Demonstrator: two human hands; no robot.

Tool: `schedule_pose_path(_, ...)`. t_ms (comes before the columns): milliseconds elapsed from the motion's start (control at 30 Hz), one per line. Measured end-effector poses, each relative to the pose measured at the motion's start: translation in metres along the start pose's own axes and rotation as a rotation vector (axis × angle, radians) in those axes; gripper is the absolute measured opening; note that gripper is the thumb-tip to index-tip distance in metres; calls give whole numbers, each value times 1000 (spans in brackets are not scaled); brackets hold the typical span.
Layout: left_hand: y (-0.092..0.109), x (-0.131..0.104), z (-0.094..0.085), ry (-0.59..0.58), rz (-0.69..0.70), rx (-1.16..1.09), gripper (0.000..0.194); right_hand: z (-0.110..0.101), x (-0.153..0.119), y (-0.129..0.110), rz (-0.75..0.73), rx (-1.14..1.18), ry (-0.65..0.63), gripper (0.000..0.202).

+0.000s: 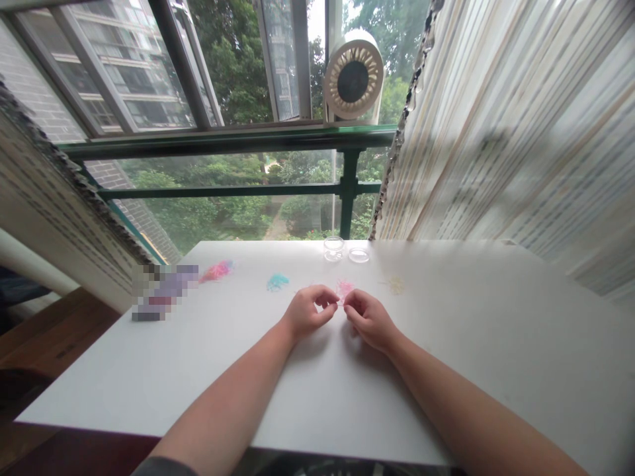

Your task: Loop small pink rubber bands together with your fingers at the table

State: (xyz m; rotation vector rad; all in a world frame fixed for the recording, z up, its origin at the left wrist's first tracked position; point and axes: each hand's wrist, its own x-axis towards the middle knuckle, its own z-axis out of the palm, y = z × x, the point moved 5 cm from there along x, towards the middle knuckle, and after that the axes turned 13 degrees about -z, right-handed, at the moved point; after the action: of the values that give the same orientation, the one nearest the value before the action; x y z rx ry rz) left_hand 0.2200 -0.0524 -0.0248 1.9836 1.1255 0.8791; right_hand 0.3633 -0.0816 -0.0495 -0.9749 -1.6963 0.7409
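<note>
Both hands meet near the middle of the white table (208, 370), their fingertips almost touching. My left hand (310, 311) is closed in a pinch, and my right hand (367, 317) pinches opposite it. A tiny, thin pink strand seems to run between the two pinches; its kind is too small to make out. Right behind the fingers lies a small pile of thin pink pieces (344, 287), partly hidden by the hands. A teal pile (278, 282) of similar pieces is to the left, and a pale yellow pile (396, 285) to the right.
A clear round container (334, 249) stands at the table's back edge, beside a clear round lid or shallow dish (358, 255). Farther left are a mixed pink and purple pile (217, 271) and a blurred-out item (166, 294). A white fan (353, 79) is by the window, between curtains.
</note>
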Motion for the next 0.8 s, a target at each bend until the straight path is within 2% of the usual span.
schedule_pose_path(800,0,-1,3,-4,5,20,11,-1,-2,2,7,-6,-15,9)
